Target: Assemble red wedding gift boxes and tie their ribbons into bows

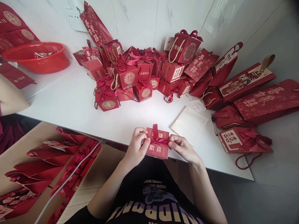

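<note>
A red gift box (156, 151) with pale Chinese characters rests at the front edge of the white table, between my two hands. Dark red ribbon (155, 134) crosses its top, with a loop standing up in the middle. On the box's left side, my left hand (137, 146) is closed, thumb and fingers pinching the ribbon's left part. My right hand (183, 148) pinches the ribbon at the right side of the box. The ribbon's ends are mostly covered by my fingers.
Stacked red gift boxes (127, 77) line the wall, with taller boxes (268, 99) at right. A notebook (190, 124) lies right of my hands, near a pen (214, 124). Left are a red plastic basket (53, 60), another person's arm (11, 95) and a carton (91, 177) of red bags.
</note>
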Motion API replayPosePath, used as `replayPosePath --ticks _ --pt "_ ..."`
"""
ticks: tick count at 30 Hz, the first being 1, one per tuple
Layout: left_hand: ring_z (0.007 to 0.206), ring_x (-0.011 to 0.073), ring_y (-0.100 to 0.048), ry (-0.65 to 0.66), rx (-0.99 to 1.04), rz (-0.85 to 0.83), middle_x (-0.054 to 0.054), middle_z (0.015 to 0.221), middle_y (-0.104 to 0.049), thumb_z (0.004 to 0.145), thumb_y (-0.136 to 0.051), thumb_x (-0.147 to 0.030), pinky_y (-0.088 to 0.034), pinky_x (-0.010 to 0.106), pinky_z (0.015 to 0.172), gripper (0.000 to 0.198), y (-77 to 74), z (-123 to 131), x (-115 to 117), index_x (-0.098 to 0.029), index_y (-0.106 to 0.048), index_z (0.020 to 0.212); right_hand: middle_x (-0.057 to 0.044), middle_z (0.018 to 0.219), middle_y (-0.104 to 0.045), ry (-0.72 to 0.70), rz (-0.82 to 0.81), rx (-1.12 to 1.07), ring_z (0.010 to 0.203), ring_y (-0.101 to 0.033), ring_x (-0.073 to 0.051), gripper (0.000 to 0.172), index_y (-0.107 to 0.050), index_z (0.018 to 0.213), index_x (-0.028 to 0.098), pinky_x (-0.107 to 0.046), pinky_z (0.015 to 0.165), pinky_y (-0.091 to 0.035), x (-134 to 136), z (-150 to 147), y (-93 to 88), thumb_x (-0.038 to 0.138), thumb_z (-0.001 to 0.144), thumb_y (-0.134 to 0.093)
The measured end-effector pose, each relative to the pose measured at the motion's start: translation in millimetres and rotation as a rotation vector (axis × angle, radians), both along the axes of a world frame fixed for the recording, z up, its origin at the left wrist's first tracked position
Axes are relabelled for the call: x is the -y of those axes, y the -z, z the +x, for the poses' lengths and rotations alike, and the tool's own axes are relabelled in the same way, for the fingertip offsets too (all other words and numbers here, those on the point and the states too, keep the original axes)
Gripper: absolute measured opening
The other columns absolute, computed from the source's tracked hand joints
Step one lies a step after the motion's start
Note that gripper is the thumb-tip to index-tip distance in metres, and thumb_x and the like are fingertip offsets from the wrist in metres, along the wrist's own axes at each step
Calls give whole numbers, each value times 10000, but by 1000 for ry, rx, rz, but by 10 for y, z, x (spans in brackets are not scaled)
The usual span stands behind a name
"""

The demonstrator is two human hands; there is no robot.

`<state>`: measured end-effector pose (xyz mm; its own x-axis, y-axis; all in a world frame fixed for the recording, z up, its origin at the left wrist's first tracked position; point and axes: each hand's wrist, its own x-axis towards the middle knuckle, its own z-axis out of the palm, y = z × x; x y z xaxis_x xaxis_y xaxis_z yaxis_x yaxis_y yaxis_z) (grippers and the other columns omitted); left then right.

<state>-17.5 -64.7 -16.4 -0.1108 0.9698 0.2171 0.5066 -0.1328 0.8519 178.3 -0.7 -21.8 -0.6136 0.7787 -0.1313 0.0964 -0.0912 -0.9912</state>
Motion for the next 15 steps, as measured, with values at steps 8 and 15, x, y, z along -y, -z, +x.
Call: replayPosePath --ticks 8,15 --pt "891 169 -557 -19 72 -31 59 958 -511 872 -425 -195 -499 292 742 244 13 11 -30 -202 -389 631 67 521 -335 37 12 31 493 -276 -86 532 -347 555 217 -234 489 -269 26 -12 32 654 705 -611" --pt "898 165 -599 -48 190 0 33 914 -586 826 -567 -289 -515 325 835 189 21 -184 -204 -206 -456 697 5 640 -523 -87 98 172 600 -443 -121 393 -545 671 176 -255 564 -377 168 161 -119 540 809 -593"
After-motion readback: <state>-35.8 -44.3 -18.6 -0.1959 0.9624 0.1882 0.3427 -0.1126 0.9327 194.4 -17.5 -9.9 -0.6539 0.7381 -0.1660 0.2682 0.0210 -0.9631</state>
